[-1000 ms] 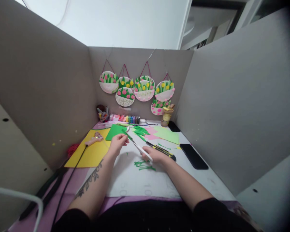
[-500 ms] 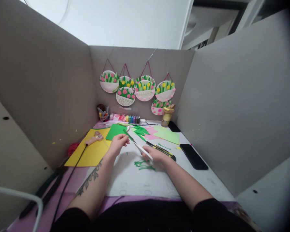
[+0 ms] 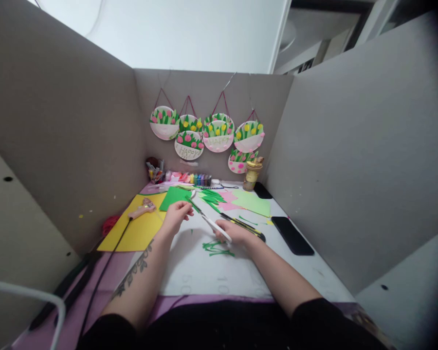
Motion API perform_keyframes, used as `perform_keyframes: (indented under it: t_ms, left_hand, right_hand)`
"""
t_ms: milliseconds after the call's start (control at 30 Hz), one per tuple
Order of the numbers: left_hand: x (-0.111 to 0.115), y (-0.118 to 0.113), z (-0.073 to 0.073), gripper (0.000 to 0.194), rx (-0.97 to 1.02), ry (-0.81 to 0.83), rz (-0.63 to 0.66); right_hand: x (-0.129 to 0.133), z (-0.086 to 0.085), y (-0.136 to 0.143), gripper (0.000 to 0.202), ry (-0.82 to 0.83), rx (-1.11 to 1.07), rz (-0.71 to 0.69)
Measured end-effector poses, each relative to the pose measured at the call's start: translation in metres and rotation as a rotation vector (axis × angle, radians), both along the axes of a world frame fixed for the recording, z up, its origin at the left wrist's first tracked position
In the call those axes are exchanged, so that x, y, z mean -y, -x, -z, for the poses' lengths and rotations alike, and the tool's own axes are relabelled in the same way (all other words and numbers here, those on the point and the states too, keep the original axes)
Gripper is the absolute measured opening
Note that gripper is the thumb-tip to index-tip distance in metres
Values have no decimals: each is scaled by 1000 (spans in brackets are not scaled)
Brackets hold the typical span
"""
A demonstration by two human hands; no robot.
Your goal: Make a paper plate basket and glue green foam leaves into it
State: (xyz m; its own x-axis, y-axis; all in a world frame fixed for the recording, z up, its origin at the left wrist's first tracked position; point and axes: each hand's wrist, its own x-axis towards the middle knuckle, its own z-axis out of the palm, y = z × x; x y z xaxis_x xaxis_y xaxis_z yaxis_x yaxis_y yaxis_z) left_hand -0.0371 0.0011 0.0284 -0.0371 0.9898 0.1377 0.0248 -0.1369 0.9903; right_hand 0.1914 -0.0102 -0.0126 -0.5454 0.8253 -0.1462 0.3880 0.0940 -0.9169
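White-handled scissors (image 3: 216, 226) are in my right hand (image 3: 233, 232), whose fingers wrap round the handle; the blades point up and to the left. A narrow green paper piece (image 3: 192, 203) lies along the blade tips, beside my left hand (image 3: 180, 215). The fingers of my left hand are pinched together at the paper's lower left. Under my right hand, thin green paper scraps (image 3: 218, 249) are piled on the white mat (image 3: 190, 272). Behind the blades are cut green leaf shapes (image 3: 213, 197), and a green sheet (image 3: 173, 197) is behind my left hand.
A glue gun (image 3: 142, 210) rests on yellow paper (image 3: 120, 233) at left, its cord running forward. Right of my right hand are a yellow-black cutter (image 3: 246, 228) and a black phone (image 3: 292, 236). Decorated paper plates (image 3: 219, 136) hang behind, above small paint bottles (image 3: 200, 180).
My left hand has shifted very slightly to the left. My right hand and the scissors have hardly moved.
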Motion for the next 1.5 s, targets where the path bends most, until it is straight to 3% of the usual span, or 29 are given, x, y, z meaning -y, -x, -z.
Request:
perform_keyframes:
  t_ms: [267,1233,1500]
  left_hand:
    - [3,-4,0,25,-18,-11,20]
    - [-1,-3,3,24,6,-3,21]
    - [0,-4,3,24,14,0,35]
  right_hand:
    - [3,-5,5,13,30,-51,27]
    - [-5,10,6,10,-21,-22,-1]
    - [1,2,3,10,-7,-28,-9]
